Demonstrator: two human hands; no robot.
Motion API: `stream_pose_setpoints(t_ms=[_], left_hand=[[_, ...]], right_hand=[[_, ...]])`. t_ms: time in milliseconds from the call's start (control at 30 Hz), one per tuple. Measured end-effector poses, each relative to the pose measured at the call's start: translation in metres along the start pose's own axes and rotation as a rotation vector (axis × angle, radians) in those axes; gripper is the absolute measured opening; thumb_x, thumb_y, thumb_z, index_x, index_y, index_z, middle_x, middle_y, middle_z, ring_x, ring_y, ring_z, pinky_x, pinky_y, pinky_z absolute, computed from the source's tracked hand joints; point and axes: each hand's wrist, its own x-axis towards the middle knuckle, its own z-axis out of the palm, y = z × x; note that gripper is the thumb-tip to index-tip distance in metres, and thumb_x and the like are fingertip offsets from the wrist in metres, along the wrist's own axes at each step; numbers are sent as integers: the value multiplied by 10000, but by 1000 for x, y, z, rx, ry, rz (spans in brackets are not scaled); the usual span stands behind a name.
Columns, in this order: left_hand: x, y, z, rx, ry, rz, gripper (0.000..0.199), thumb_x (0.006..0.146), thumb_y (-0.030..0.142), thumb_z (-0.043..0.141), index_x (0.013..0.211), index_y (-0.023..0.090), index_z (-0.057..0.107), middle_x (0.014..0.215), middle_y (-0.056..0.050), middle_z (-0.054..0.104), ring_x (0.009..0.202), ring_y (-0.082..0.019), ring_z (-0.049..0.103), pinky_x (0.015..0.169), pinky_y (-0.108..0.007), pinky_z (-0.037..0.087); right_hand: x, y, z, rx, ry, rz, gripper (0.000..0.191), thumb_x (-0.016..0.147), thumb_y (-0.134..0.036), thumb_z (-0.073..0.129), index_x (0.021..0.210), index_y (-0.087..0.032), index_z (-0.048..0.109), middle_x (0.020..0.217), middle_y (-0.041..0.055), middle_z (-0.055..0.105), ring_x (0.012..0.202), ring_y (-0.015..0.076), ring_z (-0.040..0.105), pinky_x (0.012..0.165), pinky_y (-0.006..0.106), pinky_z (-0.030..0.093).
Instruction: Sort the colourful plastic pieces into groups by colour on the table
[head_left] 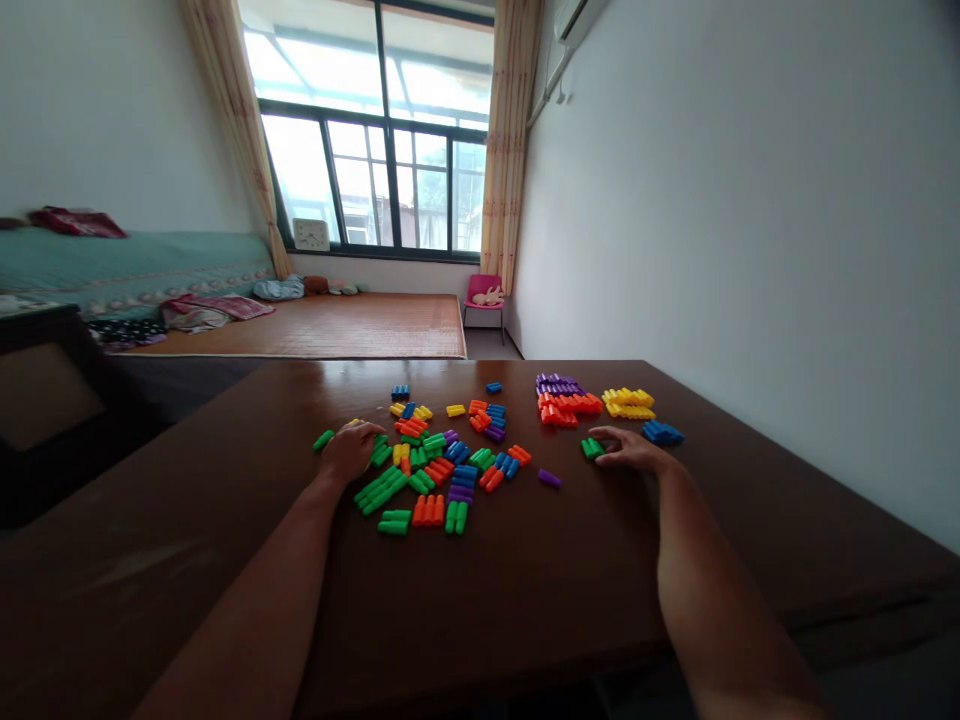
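My left hand (pixel 349 452) rests at the left edge of a loose spread of plastic toy blocks, its fingers curled together. Bits of yellow show around those fingers, but what they hold, if anything, is hidden. Just left of it lies a single green block (pixel 323 440), and green blocks (pixel 381 451) touch or nearly touch its fingertips. On the right, my right hand (pixel 631 449) has thumb and fingers closed at the side of a small joined green block (pixel 591 449) on the table. Between the hands lie green, orange, blue, yellow and purple blocks, many joined side by side.
Behind my right hand stand sorted groups: purple blocks (pixel 559 384), orange blocks (pixel 568 406), yellow blocks (pixel 628 403) and blue blocks (pixel 663 432). One purple block (pixel 550 478) lies apart on the brown table (pixel 525 580). A white wall (pixel 750 220) runs along the right.
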Motion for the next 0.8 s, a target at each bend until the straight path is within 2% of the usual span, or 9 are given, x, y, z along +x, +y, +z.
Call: stream_pose_setpoints(t_ms=[200,467,633,700,800], left_hand=[[1,-5,3,8,8,14,344,825,208,401,935,253,724,957,-25,700,951,-186,624,839,-268,471],[0,-3,-1,13,-15,28,350,820,188,399,942,244,723,989,-32,706,977,-197,617,866,-292,466],[-4,3,-5,31,-4,34,337,834,175,409,956,242,715,1006,-30,702,995,-195,607,875,-290,461],[-5,5,-6,36,25,33,320,846,182,419,956,244,714,1021,-27,701,1008,-196,603,882,-289,457],[-5,10,-7,48,102,27,310,859,187,425,950,243,717,1028,-30,702,1016,-203,600,892,-300,451]], right_hand=[[6,4,4,41,11,12,573,562,-330,806,1093,-172,660,1122,111,679,1030,263,633,894,344,507],[5,2,8,36,25,-49,614,604,-386,784,1173,-199,653,1165,85,669,1094,249,605,932,318,483],[7,2,9,-107,100,-33,648,624,-422,764,1214,-190,629,1028,76,703,918,224,652,839,336,516],[11,2,11,-134,249,-37,657,684,-489,705,1251,-175,594,1042,95,693,874,219,653,805,341,522],[17,-5,19,-146,641,-125,592,822,-553,514,1244,-141,570,1117,151,660,917,238,640,834,358,504]])
